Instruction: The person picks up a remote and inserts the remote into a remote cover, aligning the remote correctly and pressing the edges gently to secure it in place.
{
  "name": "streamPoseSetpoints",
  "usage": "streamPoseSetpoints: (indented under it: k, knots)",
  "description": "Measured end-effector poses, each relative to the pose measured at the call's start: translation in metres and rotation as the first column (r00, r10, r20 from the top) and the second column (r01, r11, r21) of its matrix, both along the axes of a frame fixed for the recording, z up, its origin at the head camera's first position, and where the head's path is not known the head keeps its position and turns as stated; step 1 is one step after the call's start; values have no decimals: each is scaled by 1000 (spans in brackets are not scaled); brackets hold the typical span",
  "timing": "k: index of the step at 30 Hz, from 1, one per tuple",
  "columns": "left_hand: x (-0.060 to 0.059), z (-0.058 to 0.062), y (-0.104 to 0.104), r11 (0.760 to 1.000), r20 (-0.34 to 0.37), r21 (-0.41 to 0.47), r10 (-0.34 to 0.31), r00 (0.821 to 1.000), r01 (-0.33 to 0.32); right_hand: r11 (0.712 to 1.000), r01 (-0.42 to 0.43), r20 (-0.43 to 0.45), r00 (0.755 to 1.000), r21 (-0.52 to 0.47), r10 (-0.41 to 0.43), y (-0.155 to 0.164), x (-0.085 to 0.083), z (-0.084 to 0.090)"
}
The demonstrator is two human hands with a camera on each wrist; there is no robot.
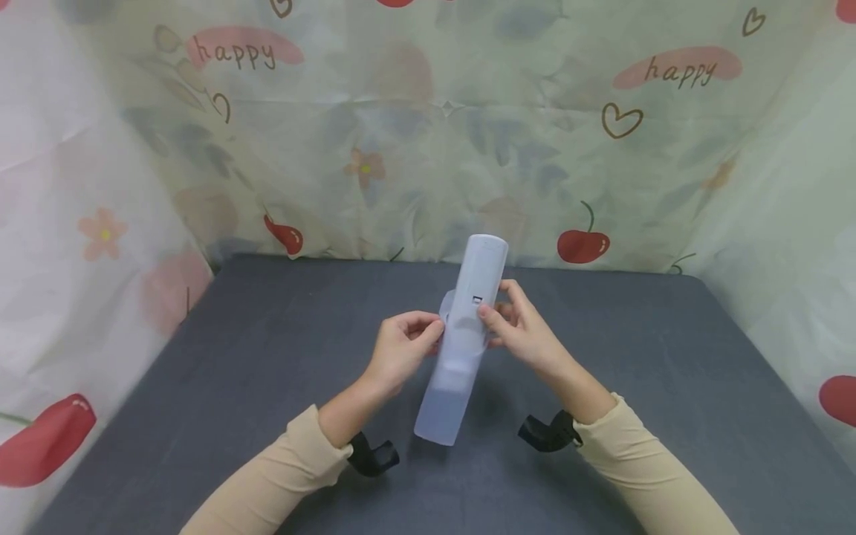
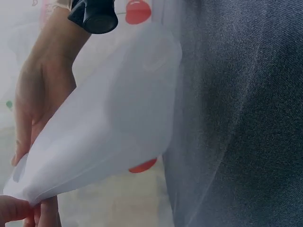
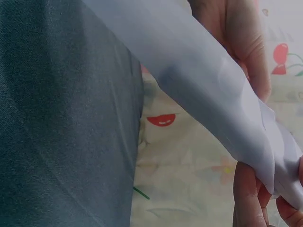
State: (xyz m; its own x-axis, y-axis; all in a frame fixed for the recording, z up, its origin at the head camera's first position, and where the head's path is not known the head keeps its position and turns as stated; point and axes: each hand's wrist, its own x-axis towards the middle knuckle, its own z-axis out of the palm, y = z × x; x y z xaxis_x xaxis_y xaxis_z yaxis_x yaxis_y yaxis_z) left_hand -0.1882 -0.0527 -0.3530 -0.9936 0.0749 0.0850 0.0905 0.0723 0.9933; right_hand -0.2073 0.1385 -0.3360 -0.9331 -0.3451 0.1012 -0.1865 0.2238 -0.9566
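A white tube-shaped thing [image 1: 483, 267], probably a roll or cylinder in a thin wrapper, is held up at a tilt above the table. It has a small dark square mark on its side, and its lower part is translucent film [image 1: 443, 412]. My left hand [image 1: 404, 342] pinches the film at the tube's left side between thumb and fingers. From the right, my right hand [image 1: 524, 327] grips the tube, thumb in front and fingers partly hidden behind. The film [image 2: 113, 109] spreads wide in the left wrist view. Close up, the right wrist view shows the white surface [image 3: 203, 85].
A dark grey cloth-covered table [image 1: 267, 416] lies beneath the hands. Printed curtains [image 1: 455, 148] with cherries, hearts and flowers hang at its back and both sides. A black mount [image 1: 374, 455] sits under the left wrist, another black mount [image 1: 548, 433] under the right.
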Motion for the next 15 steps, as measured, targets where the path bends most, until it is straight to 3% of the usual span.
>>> streamPoseSetpoints:
  k: [3, 10, 15]
  knots:
    - [-1, 0, -2, 1000, 29, -10, -25, 999, 25, 1000, 19, 5, 1000, 15, -19, -1, 1, -1]
    - [-2, 4, -2, 986, 119, -54, -153, 981, 160, 994, 95, 1, 995, 46, -95, -2, 5, -3]
    - [-2, 5, -1, 973, 93, -105, -195, 976, 205, 990, 128, -2, 992, 58, -128, -2, 6, -2]
